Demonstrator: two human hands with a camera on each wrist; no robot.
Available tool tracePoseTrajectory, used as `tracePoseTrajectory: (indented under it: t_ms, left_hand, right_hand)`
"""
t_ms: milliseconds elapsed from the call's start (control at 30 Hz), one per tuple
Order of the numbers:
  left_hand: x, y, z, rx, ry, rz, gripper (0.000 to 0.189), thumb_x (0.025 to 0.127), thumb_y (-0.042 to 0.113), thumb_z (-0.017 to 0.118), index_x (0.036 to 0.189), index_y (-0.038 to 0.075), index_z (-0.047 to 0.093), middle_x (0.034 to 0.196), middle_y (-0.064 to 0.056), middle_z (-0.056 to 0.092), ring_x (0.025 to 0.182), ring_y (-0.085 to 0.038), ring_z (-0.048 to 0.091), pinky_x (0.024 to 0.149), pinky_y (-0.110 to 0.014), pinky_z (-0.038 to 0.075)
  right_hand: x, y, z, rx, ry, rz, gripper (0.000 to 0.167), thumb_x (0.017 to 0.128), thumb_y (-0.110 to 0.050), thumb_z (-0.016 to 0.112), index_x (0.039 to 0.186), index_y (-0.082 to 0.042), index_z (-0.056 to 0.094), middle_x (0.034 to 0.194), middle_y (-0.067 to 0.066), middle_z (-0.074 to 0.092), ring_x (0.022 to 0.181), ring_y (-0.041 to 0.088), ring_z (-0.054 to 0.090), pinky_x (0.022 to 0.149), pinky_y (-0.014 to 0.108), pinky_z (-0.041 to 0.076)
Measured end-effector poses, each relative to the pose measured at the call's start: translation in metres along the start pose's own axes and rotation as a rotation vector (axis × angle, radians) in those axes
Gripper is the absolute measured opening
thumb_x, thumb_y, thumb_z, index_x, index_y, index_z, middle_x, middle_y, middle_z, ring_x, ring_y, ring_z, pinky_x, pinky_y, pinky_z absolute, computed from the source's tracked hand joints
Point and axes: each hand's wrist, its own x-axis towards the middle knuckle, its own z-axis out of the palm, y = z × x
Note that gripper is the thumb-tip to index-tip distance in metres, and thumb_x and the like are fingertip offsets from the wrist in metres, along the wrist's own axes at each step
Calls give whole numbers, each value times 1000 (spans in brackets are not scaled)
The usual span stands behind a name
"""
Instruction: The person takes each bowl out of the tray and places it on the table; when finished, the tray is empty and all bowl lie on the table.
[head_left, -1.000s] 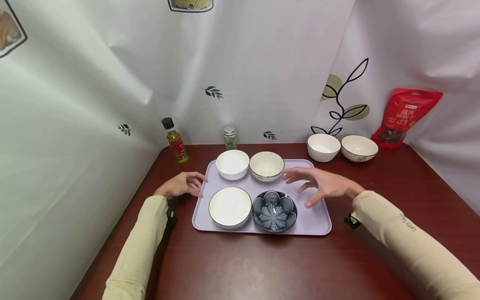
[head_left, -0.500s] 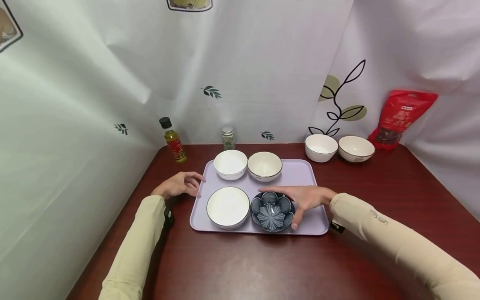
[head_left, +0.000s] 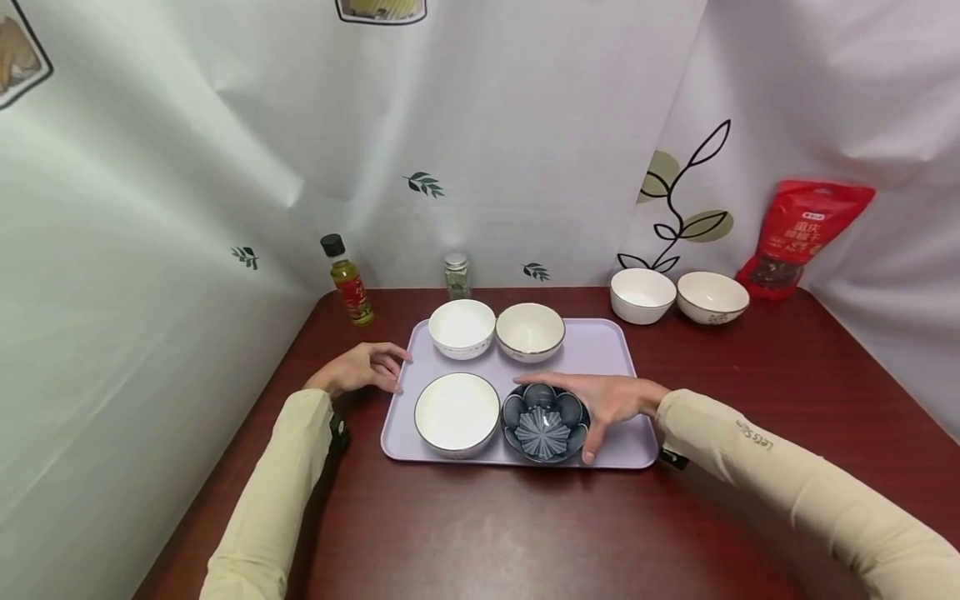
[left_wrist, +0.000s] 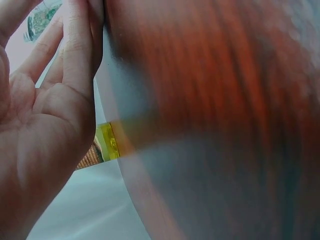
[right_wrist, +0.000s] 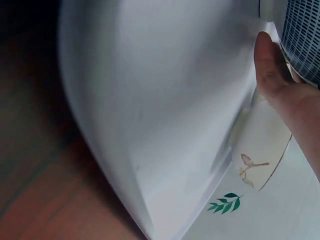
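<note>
On a lilac tray stand a dark blue bowl with a petal pattern, a large white bowl, a white bowl and a cream bowl. My right hand grips the dark blue bowl from the right, fingers along its far rim and thumb at its near right side. In the right wrist view, the thumb lies beside the bowl's ribbed outer wall. At the tray's left edge rests my left hand, its fingers relaxed; the left wrist view shows its palm and extended fingers.
An oil bottle and a small spice jar stand behind the tray. To the back right are a white bowl, another cream bowl and a red food pouch. A patterned sheet hangs behind the table.
My right hand has moved left and toward me, from above the tray's right side onto the dark blue bowl. My left hand has stayed at the tray's left edge.
</note>
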Motion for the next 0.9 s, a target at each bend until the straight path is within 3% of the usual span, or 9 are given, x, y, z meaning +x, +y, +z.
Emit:
tracePoseTrajectory:
  t_ms: [300,500,667,900]
  left_hand:
    - [1,0,0,9,6,-11,58,79,7,82,132,-1,58,102,-18,71,89,-15,64,80,-21,52]
    - [2,-1,2,23,13,-29,59,78,9,84,131,2,60,98,-11,71,88,-14,64,79,-22,52]
    - [1,0,2,26,18,-24,59,77,10,85,130,2,60,96,-8,71,88,-13,64,79,-22,52]
    - [2,0,2,13,9,-19,60,77,7,84,131,0,59,98,-11,70,86,-12,65,78,-21,52]
  right_hand:
    - [-2,2,2,-3,77,-62,126,48,-17,98,155,-16,32,150,5,50,140,30,42,116,21,24]
    - [-19,1,-7,-23,133,-63,123,49,-17,98,154,-15,34,147,3,52,136,26,46,114,19,28]
    - [-50,8,-22,-15,221,-83,118,53,-13,97,153,-12,35,145,6,53,133,17,48,111,16,33]
    - [-115,35,-40,-61,426,-43,112,57,-6,93,153,-10,36,144,9,53,126,7,52,102,15,41]
